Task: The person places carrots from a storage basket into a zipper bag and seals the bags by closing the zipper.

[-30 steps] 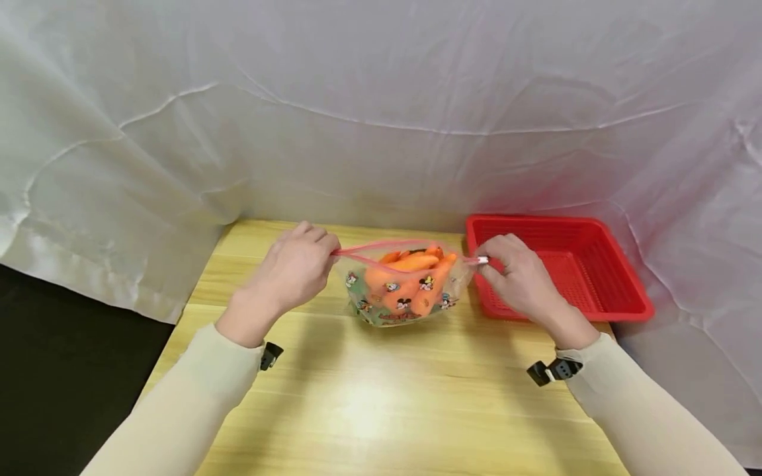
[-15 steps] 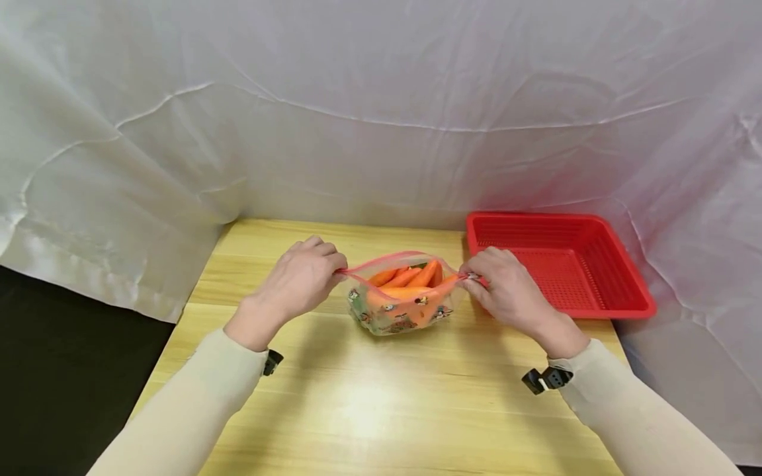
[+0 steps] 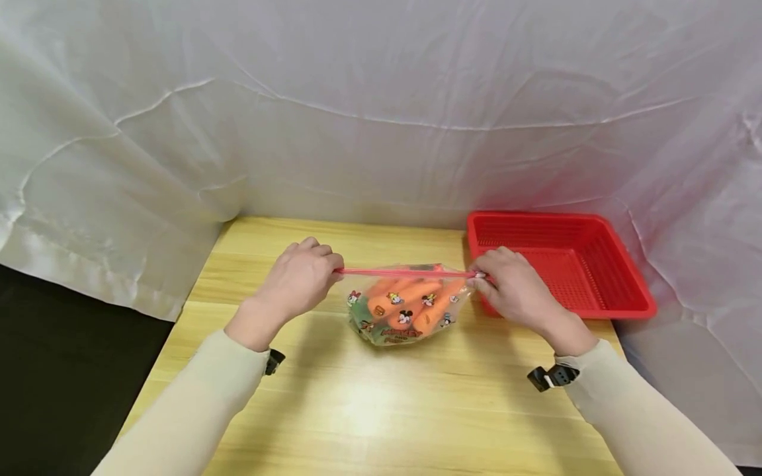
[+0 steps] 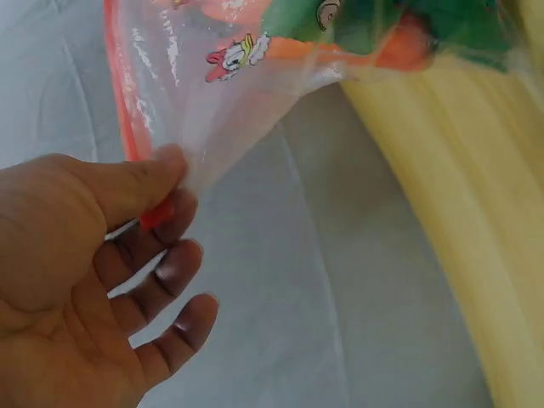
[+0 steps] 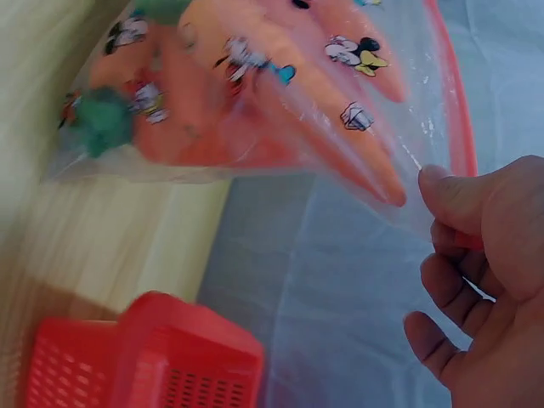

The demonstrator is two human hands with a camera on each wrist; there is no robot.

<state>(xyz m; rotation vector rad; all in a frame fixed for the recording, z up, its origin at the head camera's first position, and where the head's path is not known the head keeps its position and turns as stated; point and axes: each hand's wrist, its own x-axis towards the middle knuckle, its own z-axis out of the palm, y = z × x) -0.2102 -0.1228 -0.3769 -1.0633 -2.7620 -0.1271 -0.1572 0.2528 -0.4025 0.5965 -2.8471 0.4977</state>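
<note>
Between my two hands hangs a clear zip bag with cartoon prints and a pink top strip. Several orange carrots with green ends show through its plastic. My left hand pinches the strip's left end between thumb and forefinger; in the left wrist view its other fingers curl loosely below. At the opposite corner, my right hand pinches the strip's right end the same way, as the right wrist view shows with the carrots close by. The strip is stretched straight, and the bag's mouth edges lie together.
A red plastic basket with a perforated bottom stands at the table's back right, just behind my right hand. The light wooden table ends at a pale cloth backdrop. Dark floor shows beyond the left edge.
The bag's mouth, wide apart half a second ago with carrots showing inside, is now drawn into a straight line. My hands came nearer and inward, then spread slightly apart.
</note>
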